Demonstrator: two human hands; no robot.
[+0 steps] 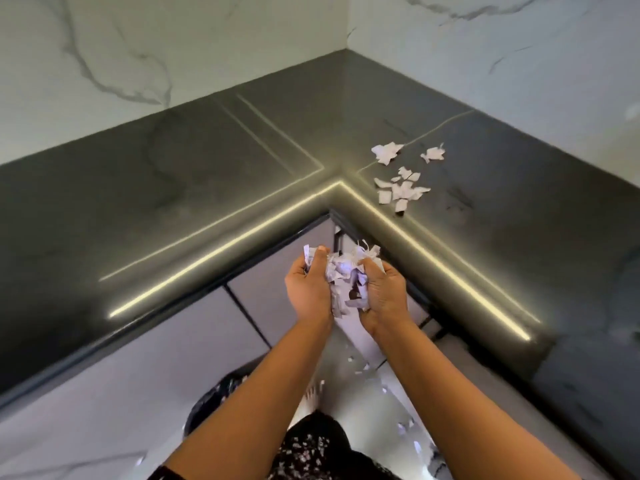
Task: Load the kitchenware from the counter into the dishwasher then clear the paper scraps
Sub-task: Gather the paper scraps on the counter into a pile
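While no kitchenware shows on bench (173, 168), left hand (306, 285) and right hand (382, 292) cup wad of paper scraps (341, 271) off near corner, fingers curled round it. Loose scraps (401, 192) remain on bench at right; fallen bits (360, 368) litter floor (346, 382). Clearing seemingly half done.

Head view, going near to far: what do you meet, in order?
floor scraps → left hand and right hand gripping a handful of scraps → loose scraps on the counter → marble wall
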